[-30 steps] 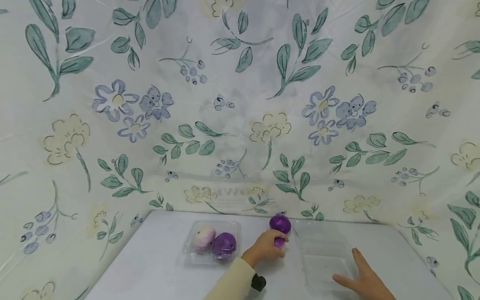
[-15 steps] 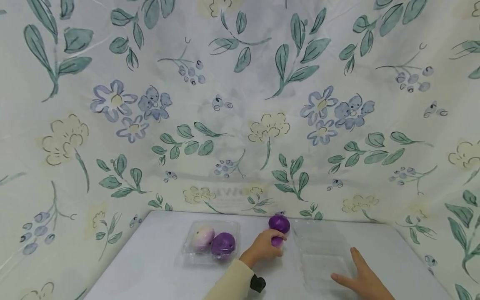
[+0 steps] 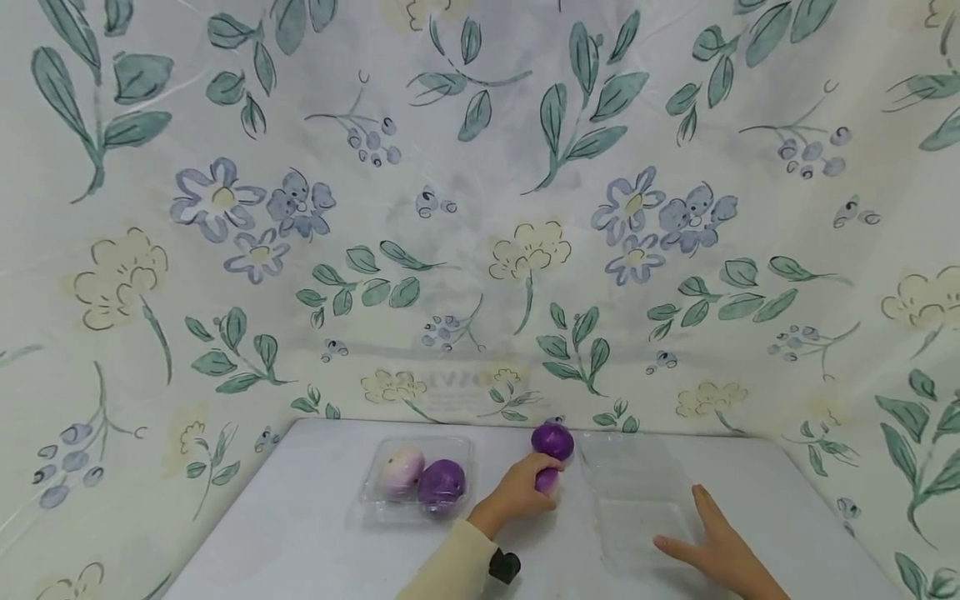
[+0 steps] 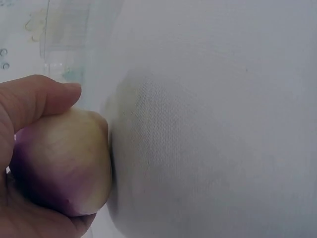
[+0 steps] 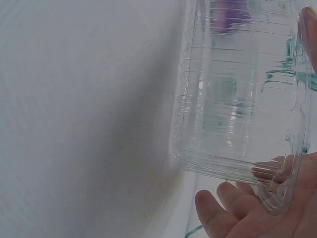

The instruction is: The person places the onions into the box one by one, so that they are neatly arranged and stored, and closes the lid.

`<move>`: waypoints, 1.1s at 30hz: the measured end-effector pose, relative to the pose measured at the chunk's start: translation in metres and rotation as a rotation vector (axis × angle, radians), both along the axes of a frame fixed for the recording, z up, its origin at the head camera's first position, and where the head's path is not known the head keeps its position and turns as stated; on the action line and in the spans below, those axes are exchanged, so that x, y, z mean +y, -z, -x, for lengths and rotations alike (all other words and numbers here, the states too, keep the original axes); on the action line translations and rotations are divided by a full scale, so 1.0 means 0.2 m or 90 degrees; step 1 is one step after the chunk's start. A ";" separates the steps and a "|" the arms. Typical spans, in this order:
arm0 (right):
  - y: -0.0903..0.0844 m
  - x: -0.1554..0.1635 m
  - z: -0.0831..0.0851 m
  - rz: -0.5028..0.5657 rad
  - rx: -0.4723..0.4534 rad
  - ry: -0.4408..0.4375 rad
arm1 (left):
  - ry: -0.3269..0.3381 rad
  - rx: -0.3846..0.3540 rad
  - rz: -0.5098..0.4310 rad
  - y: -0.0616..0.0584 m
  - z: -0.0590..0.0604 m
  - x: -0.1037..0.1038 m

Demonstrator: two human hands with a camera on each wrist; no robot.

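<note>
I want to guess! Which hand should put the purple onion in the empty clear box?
Probably the left hand: it already grips the purple onion beside the clear box, while the right hand rests flat on that box.

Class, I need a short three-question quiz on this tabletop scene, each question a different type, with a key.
1. True or false: the left hand holds a purple turnip.
2. How many turnips lie in the clear tray on the left?
3. The right hand rests on: A) a bowl B) an empty clear container C) a turnip.

Key: 1 true; 2 two; 3 B.
</note>
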State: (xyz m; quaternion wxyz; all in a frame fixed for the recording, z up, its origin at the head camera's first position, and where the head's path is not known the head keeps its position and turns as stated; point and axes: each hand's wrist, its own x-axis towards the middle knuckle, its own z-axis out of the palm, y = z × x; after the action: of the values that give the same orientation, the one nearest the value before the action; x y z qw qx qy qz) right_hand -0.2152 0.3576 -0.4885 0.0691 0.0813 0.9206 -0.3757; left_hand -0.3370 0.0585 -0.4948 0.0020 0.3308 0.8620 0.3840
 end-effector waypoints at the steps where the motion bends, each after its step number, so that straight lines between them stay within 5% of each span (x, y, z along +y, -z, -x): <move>1: 0.00 0.00 0.00 0.003 -0.003 0.000 | -0.003 -0.011 0.003 0.00 0.00 0.00; 11: 0.04 -0.01 0.00 0.016 -0.010 0.006 | -0.025 -0.052 -0.001 -0.02 0.00 -0.03; 33: 0.01 -0.02 0.01 0.021 -0.013 0.024 | -0.030 -0.033 -0.067 -0.23 0.01 0.05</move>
State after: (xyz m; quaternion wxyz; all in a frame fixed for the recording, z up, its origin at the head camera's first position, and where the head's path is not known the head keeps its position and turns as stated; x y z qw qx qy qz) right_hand -0.2167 0.3527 -0.4897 0.0727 0.1011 0.9119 -0.3910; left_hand -0.3383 0.0689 -0.4497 -0.0017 0.3000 0.8478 0.4374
